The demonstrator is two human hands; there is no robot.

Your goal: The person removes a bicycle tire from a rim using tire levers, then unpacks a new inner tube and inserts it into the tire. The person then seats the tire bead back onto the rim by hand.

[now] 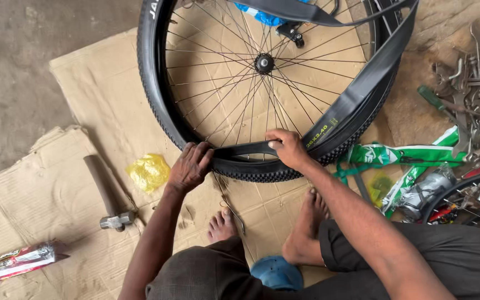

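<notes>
Left hand [190, 165] is gripping the tyre [152, 94]; right hand [288, 149] is pressing the inner tube [356, 91] down, closed fingers; wheel top is running out of frame.

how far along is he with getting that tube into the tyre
Done: the tyre sits on the wheel and the inner tube is tucked in near the bottom. In hand: the left hand grips the tyre edge while the right hand presses the tube in. Left: most of the tube hangs loose up the right side and across the top, outside the tyre.
</notes>
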